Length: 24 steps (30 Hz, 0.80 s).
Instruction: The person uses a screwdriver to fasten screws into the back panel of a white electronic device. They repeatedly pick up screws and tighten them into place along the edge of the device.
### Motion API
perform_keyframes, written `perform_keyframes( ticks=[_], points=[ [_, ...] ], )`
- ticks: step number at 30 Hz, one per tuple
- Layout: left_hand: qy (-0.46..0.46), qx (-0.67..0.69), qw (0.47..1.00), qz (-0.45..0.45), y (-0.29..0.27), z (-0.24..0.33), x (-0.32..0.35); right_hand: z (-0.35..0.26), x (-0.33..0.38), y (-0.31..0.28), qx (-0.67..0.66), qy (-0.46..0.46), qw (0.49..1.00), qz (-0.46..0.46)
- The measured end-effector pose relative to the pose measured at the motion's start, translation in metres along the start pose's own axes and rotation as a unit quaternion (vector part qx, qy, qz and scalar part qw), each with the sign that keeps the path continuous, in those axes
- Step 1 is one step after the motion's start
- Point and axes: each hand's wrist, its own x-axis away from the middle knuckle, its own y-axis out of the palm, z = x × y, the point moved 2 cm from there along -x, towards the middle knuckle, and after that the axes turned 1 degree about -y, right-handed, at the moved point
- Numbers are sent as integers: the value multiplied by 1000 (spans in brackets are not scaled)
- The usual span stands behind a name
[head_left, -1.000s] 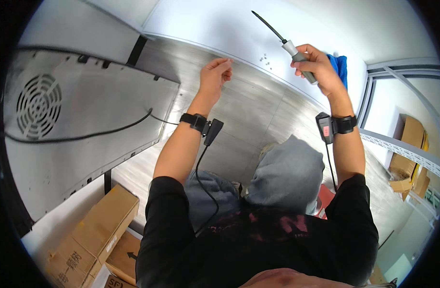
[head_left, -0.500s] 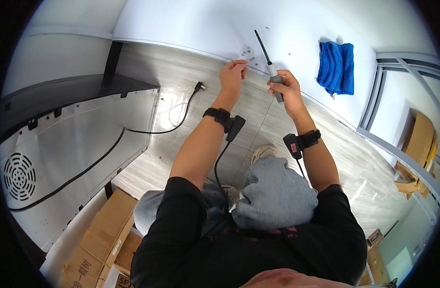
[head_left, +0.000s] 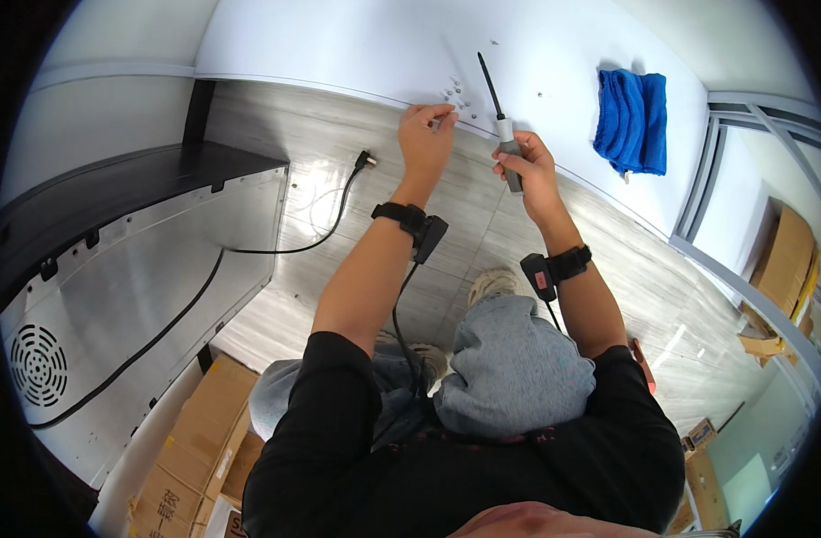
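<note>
My right hand point(head_left: 523, 165) grips a screwdriver point(head_left: 498, 117) by its grey handle, the dark shaft pointing up over the white table point(head_left: 339, 45). My left hand point(head_left: 426, 134) reaches to the table's edge, fingertips pinched at a cluster of small screws point(head_left: 455, 92); whether a screw is between the fingers cannot be told. Both wrists wear black bands with small devices and cables.
A folded blue cloth point(head_left: 633, 121) lies on the white table to the right. A metal appliance point(head_left: 115, 296) with a vent and a black power cord point(head_left: 330, 224) stands at the left. Cardboard boxes point(head_left: 200, 448) sit on the floor below it, more at the far right.
The view has swung so the table edge is closer. My left hand moved to the screws at the table edge, and the right hand with the screwdriver came down beside it.
</note>
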Motion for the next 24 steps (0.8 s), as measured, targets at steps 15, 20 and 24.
perform_keyframes(
  ticks=[15, 20, 24],
  points=[
    [-3, 1, 999, 41, 9, 0, -3, 2, 8, -9, -5, -6, 1000, 20],
    [-12, 6, 999, 35, 0, -5, 0, -11, 12, -4, 10, -23, 1000, 11],
    [49, 10, 998, 43, -26, -15, 6, -25, 10, 11, 30, -63, 997, -21]
  ],
)
